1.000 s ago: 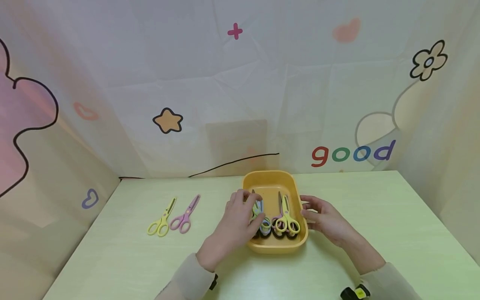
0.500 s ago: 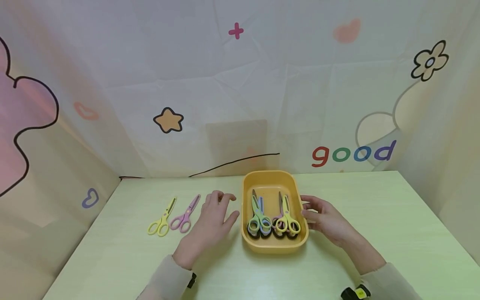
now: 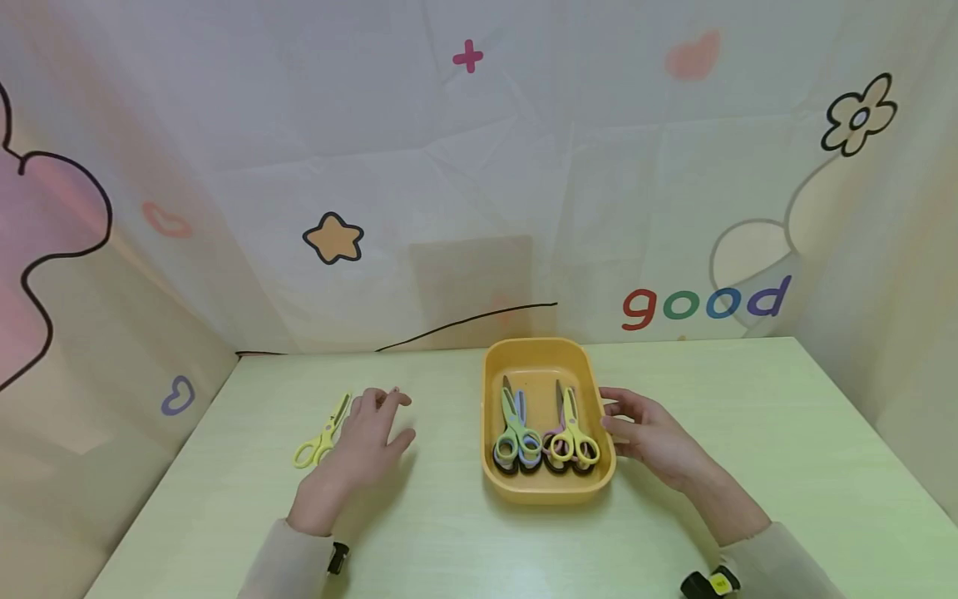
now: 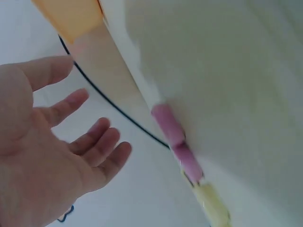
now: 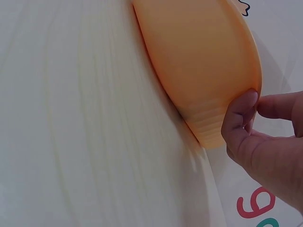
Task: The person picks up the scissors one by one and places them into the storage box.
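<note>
My left hand [image 3: 368, 449] hovers over the pink scissors with fingers spread and nothing held; in the head view it hides nearly all of them. In the left wrist view the pink scissors' handles [image 4: 168, 125] lie on the table, apart from the fingers. Just left of that hand lie yellow scissors [image 3: 322, 437], partly covered by it. My right hand [image 3: 653, 437] holds the right side of a yellow plastic tray [image 3: 550, 492], thumb at the rim and fingers bent against the outer wall. Inside the tray rest green scissors [image 3: 516, 428] and yellow-handled scissors [image 3: 571, 433], lying over others.
Under the upper scissors in the tray, blue, pink and black handles show. A printed cloth [image 3: 479, 191] hangs behind the pale green table [image 3: 479, 557] and along its sides. The tray stands near the table's back edge.
My left hand has come out of the tray, leaving the green scissors there, and moved left over the pink scissors. My right hand stays at the tray's side.
</note>
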`<state>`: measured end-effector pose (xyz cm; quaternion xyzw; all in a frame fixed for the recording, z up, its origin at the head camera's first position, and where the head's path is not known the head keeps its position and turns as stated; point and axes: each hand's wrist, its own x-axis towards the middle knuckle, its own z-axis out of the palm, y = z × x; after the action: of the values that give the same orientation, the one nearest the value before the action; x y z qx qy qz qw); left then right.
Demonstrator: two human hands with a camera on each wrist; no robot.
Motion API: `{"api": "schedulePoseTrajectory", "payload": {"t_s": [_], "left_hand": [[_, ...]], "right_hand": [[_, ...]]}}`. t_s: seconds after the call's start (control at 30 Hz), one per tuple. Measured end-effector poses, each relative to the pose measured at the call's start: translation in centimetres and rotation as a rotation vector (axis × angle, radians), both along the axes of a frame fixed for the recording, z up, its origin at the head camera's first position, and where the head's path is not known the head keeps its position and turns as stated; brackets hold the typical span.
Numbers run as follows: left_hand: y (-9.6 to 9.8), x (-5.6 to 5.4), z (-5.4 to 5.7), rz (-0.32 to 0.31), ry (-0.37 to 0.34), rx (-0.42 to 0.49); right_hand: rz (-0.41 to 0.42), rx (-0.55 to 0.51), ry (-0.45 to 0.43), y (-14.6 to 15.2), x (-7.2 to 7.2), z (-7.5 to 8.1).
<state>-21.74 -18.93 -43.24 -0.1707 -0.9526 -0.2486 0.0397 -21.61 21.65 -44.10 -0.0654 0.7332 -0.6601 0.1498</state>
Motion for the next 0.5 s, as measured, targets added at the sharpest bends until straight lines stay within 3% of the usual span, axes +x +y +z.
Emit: {"api": "schedulePoseTrajectory", "payload": {"t_s": [0.27,0.5], "left_hand": [[-2.2,0.7,1.1,0.042,-0.185,-0.151],[-3.0,0.9,1.2,0.044,-0.252,-0.222]], "right_hand": [[-0.007,0.003,-0.01,-0.1,0.1,0.1],[-0.009,-0.001,-0.014,0.0,0.1,0.1]]}}
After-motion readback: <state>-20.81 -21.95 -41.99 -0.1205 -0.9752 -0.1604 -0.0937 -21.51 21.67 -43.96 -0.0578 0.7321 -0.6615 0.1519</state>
